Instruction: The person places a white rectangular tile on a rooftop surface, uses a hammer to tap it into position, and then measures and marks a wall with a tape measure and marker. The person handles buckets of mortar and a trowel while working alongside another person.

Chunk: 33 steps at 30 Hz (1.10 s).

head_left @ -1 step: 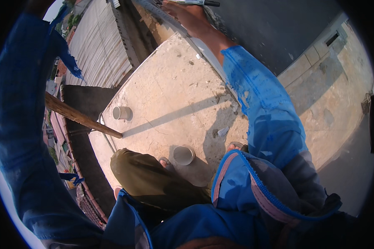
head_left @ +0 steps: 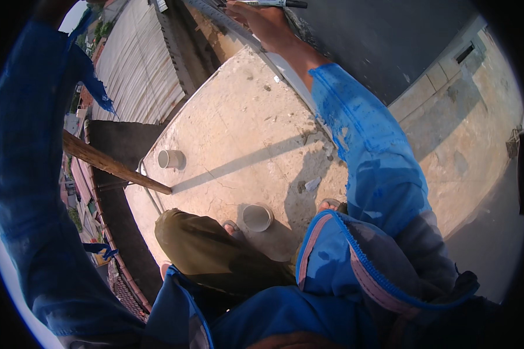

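Note:
At the top centre, my right hand (head_left: pixel 271 24) reaches up with a marker pen (head_left: pixel 276 3) in its grip. The pen is white and black with a dark end pointing right, and the picture's upper edge cuts it. Beside my fingers runs a long grey straight strip (head_left: pixel 224 18), slanting down to the right; whether the fingers touch it I cannot tell. My left arm rises along the left side in a torn blue sleeve. Only the wrist end of my left hand (head_left: pixel 53 10) shows at the top left, its fingers out of the picture.
Below lies a pale concrete floor (head_left: pixel 233 104) with two round grey containers (head_left: pixel 257 217) standing on it. A wooden pole (head_left: pixel 113 163) leans at the left. Past the floor's left edge are lower roofs (head_left: pixel 137 64). A dark grey surface (head_left: pixel 378 46) fills the upper right.

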{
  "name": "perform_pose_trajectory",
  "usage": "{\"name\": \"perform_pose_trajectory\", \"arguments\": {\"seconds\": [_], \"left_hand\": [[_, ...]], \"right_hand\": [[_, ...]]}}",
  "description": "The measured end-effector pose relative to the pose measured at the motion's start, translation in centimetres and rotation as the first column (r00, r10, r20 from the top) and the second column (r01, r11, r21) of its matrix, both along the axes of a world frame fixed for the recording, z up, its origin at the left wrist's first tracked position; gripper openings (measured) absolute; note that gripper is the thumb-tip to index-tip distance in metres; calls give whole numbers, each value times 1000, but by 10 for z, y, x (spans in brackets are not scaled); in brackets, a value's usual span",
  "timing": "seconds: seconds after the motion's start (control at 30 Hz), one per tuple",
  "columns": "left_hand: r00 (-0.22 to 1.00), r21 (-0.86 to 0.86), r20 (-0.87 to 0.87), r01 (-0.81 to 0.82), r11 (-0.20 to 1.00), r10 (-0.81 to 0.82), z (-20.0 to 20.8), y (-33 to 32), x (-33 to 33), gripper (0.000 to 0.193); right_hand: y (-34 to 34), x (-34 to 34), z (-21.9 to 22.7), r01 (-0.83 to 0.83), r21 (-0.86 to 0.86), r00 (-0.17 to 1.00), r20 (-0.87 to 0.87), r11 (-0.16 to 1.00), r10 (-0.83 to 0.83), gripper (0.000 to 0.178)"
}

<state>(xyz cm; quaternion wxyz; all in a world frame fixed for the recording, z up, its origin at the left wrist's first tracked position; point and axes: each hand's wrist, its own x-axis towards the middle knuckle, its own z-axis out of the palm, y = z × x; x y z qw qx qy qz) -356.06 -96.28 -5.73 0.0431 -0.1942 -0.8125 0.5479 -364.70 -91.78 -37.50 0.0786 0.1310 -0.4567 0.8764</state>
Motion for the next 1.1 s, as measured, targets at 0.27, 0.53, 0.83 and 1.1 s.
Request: {"name": "perform_pose_trajectory", "arguments": {"seconds": [0.27,0.53,0.83,1.1], "left_hand": [[1000,-8,3,5,1000,-5,1,4,2,30],[1000,-8,13,-8,1000,8,1,5,1,30],[1000,1,18,10,1000,-10,4,12,3,30],[1000,3,30,-2,1000,2,4,6,4,30]], "right_hand": [[5,-7,-5,27,50,988,-156,998,-19,20],[5,10,5,149,169,978,-167,974,-121,24],[4,-5,-3,198,-5,966,-167,980,-196,20],[7,-6,-8,253,208,948,-250,945,-199,21]]}}
